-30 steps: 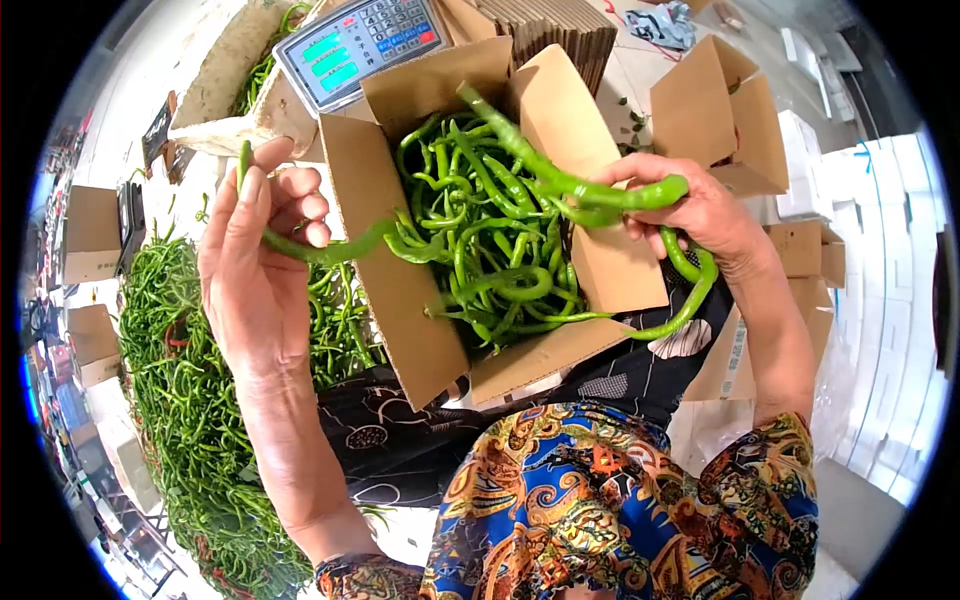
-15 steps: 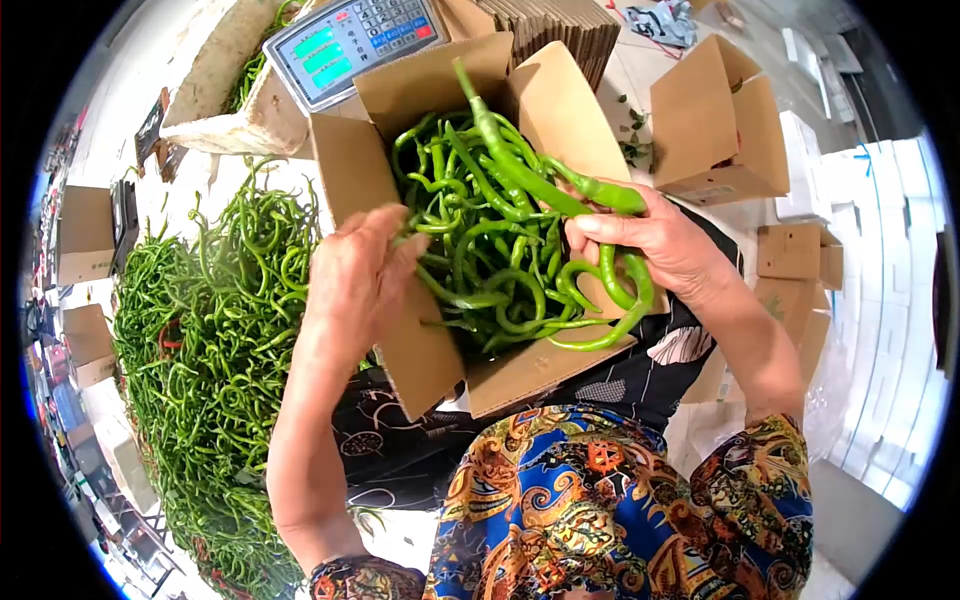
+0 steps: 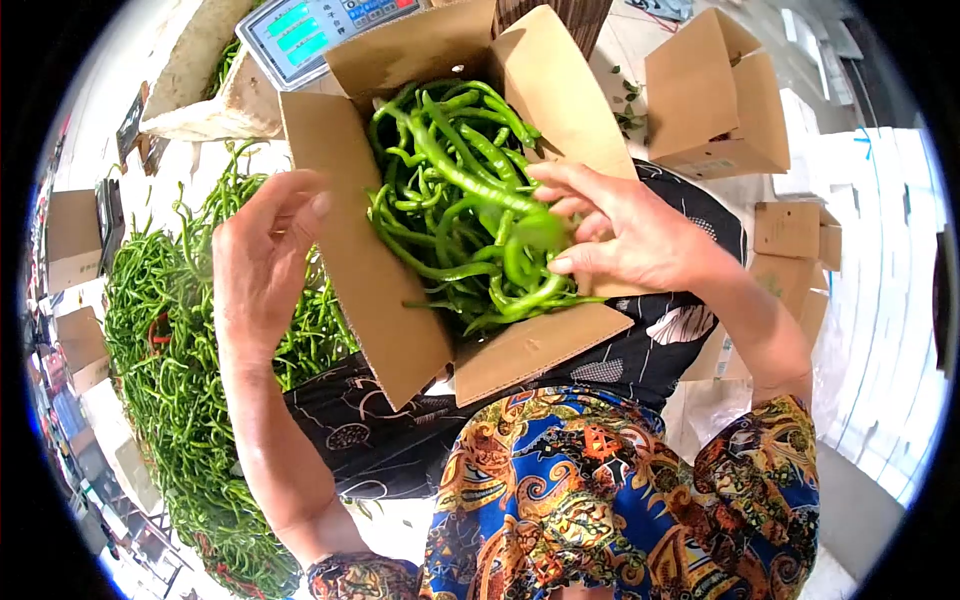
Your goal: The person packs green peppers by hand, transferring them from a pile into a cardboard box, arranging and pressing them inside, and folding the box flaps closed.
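Note:
Long green peppers (image 3: 450,200) fill an open cardboard box (image 3: 365,250) in front of me. At the box's right side, my right hand (image 3: 610,225) has its fingers apart over the peppers, with nothing gripped between them. My left hand (image 3: 270,240) is raised left of the box, above a large heap of green peppers (image 3: 190,370). Its fingers are curled towards the thumb, and I cannot make out anything between them.
A scale with a lit display (image 3: 305,35) stands behind the box. A foam container (image 3: 235,105) is at the upper left. More cardboard boxes (image 3: 705,95) stand at the right. A patterned black cloth (image 3: 400,440) covers my lap.
The peppers from my right hand now lie in the box, and that hand has opened. My left hand went to the box edge, then moved back left. The box appears slightly higher and further left.

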Demonstrator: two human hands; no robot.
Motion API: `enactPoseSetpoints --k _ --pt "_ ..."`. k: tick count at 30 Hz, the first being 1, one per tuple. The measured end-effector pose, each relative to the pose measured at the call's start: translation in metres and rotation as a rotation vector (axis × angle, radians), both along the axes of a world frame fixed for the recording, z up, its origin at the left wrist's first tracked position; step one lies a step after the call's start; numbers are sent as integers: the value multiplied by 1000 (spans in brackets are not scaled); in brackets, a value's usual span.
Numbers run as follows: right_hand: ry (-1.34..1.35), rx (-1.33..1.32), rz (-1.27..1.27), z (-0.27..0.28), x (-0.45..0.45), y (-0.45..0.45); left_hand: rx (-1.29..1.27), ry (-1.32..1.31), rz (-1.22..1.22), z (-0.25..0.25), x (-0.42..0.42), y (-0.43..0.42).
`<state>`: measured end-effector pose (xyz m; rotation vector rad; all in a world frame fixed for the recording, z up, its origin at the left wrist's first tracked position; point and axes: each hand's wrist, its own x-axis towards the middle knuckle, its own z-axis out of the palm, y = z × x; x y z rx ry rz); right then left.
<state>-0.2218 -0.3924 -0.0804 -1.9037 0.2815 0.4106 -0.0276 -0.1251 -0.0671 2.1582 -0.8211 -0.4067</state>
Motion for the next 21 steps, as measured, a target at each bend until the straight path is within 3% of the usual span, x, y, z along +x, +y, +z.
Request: enactPoseSetpoints --k 2,4,8,10,12,14,16,17,20,21 --pt "-322 -225 49 -5 -8 -9 21 -1 25 -2 3 4" --pt "10 -179 -68 23 -3 -5 27 -32 35 -8 5 6" --pt "-318 -575 54 -6 -5 -16 108 -154 36 -13 -3 -1" --pt "-610 -861 184 -36 -10 -16 79 -431 6 -20 -5 -3" --pt "-195 -829 249 -31 -8 -5 66 -381 17 -19 -4 -4" --pt "-153 -711 257 -33 -6 -5 54 -304 87 -23 -4 -6" --pt "41 -317 379 -1 2 -9 12 -212 177 -29 -3 -7" --pt "-174 -516 367 -11 -6 -7 35 -210 170 -32 -3 -5" --pt "-338 -639 218 -19 -2 -19 80 -179 105 -39 2 4" --pt "-277 -715 216 -19 0 -20 35 -150 97 -38 2 3"
